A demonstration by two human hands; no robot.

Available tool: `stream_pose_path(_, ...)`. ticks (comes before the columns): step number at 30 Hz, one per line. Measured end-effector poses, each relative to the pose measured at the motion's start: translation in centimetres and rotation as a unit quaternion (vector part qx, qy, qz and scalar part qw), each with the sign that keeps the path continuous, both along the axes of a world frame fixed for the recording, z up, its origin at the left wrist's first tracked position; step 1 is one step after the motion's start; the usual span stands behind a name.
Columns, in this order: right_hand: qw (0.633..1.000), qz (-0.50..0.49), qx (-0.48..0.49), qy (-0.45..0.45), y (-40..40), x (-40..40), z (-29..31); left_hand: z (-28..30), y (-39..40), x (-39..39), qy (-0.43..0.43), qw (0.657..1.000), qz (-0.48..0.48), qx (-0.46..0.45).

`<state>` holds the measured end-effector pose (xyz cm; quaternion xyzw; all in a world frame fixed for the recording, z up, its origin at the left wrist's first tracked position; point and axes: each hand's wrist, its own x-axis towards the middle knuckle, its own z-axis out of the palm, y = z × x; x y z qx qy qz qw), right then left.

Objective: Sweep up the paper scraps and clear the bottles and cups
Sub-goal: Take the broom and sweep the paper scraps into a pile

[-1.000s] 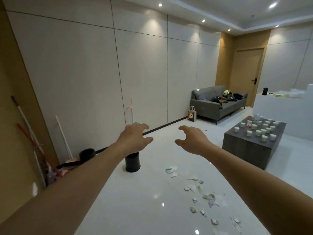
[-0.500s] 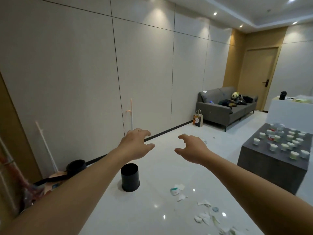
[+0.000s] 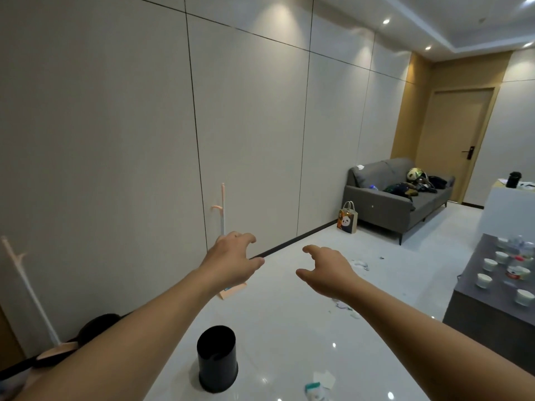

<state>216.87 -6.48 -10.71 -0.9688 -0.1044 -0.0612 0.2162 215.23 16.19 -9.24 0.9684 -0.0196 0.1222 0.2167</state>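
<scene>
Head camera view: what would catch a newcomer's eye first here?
Two bare arms stretch forward, the left hand and right hand empty, fingers loosely spread. Below them a black bin stands on the glossy white floor near paper scraps. At right, white cups crowd a grey table.

No legible text on anything
</scene>
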Motion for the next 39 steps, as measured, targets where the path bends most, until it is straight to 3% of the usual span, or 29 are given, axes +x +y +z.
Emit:
stream_pose_path(9, 0.998, 0.060, 0.009, -0.007, 3.9, 22.0, -3.1, -2.8, 2.0, 20.8, 0.014, 0.999, 0.030, 0.028)
stream_pose_path(17, 0.995, 0.091, 0.022, 0.021, 6.4, 42.2, -2.7, -2.2, 4.0, 39.3, 0.033, 0.996, 0.082, 0.025)
stream_pose_path(25, 0.992, 0.101, 0.028, 0.074, 10.6, 58.6, -6.7, -4.9, 7.6, 56.2, 0.060, 0.994, 0.088, 0.035)
stream_pose_path(39, 0.979, 0.130, 0.007, 0.158, 25.5, 88.1, -10.3, -9.3, 22.7, 85.3, 0.065, 0.990, 0.123, -0.016)
